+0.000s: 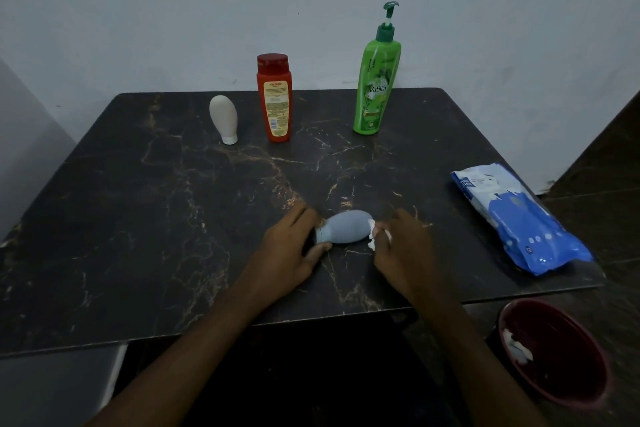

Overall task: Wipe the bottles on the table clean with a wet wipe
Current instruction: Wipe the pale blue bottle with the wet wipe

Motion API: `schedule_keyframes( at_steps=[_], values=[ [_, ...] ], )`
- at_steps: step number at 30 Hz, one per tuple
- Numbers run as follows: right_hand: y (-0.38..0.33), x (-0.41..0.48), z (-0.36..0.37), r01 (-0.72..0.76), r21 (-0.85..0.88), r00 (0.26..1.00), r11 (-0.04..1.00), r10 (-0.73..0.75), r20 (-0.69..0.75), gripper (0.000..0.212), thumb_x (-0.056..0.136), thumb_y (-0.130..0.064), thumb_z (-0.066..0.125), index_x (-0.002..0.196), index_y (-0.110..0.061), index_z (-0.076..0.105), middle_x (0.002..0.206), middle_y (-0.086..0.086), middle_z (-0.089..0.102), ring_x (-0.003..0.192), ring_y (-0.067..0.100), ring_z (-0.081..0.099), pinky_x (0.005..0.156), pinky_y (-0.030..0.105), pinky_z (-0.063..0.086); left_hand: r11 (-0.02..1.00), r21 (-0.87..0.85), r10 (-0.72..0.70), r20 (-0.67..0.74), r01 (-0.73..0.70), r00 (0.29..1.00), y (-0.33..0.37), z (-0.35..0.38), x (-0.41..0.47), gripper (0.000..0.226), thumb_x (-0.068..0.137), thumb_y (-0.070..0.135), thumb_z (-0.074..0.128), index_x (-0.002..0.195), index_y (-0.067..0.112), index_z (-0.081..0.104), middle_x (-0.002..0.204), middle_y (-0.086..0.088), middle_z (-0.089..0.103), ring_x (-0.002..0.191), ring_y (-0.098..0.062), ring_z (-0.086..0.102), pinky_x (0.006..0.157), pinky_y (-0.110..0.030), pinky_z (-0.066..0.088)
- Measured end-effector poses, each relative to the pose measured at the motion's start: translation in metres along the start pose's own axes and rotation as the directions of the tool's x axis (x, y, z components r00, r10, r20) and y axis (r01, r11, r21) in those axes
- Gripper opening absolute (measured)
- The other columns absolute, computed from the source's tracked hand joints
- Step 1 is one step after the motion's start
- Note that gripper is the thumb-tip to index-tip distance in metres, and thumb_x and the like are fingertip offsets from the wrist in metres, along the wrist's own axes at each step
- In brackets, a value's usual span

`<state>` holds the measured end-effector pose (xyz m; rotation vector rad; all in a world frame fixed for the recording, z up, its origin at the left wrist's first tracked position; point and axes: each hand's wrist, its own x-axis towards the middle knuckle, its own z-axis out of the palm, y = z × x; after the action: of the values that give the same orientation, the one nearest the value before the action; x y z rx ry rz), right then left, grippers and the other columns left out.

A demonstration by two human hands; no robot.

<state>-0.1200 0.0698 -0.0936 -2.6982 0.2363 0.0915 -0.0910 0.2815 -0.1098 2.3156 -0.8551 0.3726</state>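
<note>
Dark marble-patterned table [138,218]: near the front edge a small pale blue bottle [343,227] lies on its side, left hand [291,246] gripping its cap end, right hand [403,243] pinching a crumpled white wet wipe [375,236] against its base. Far behind stand three more bottles.

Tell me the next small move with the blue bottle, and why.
Probably draw the wipe along the blue bottle toward its cap. The right hand presses the wipe only at the bottle's rounded end, while the left hand grips the cap end, so the body between looks unwiped.
</note>
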Motion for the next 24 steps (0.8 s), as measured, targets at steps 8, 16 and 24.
schedule_keyframes(
  at_steps=[8,16,24],
  values=[
    [-0.023,-0.025,0.017,0.186,0.240,0.962,0.953,-0.126,-0.242,0.017,0.092,-0.019,0.055,0.089,-0.016,0.072,0.098,0.000,0.062,0.089,0.016,0.059,0.080,0.027,0.046,0.998,-0.024,-0.051,-0.016,0.051,0.999,-0.003,0.001,0.003,0.029,0.084,0.024,0.081,0.102,0.018,0.059,0.100,0.006,0.058,0.086,-0.008,0.054,0.074,-0.023,0.045],
    [0.004,0.007,-0.005,0.278,0.249,0.933,0.928,-0.199,-0.298,0.016,0.096,-0.017,0.054,0.102,-0.014,0.069,0.105,0.006,0.063,0.099,0.023,0.059,0.084,0.022,0.040,0.991,-0.054,-0.121,-0.008,0.120,0.993,-0.010,0.002,0.008,0.032,0.083,0.016,0.081,0.112,0.012,0.068,0.106,0.000,0.067,0.099,-0.014,0.054,0.088,-0.030,0.044],
    [-0.016,-0.025,0.019,0.248,0.306,0.935,0.919,-0.144,-0.324,0.011,0.095,-0.017,0.056,0.094,-0.017,0.067,0.094,-0.001,0.064,0.083,0.009,0.056,0.076,0.024,0.043,0.968,-0.113,-0.235,-0.101,0.224,0.967,-0.012,-0.001,0.011,0.034,0.087,0.006,0.075,0.118,0.016,0.065,0.115,0.004,0.053,0.096,0.006,0.054,0.079,-0.005,0.043]
  ],
)
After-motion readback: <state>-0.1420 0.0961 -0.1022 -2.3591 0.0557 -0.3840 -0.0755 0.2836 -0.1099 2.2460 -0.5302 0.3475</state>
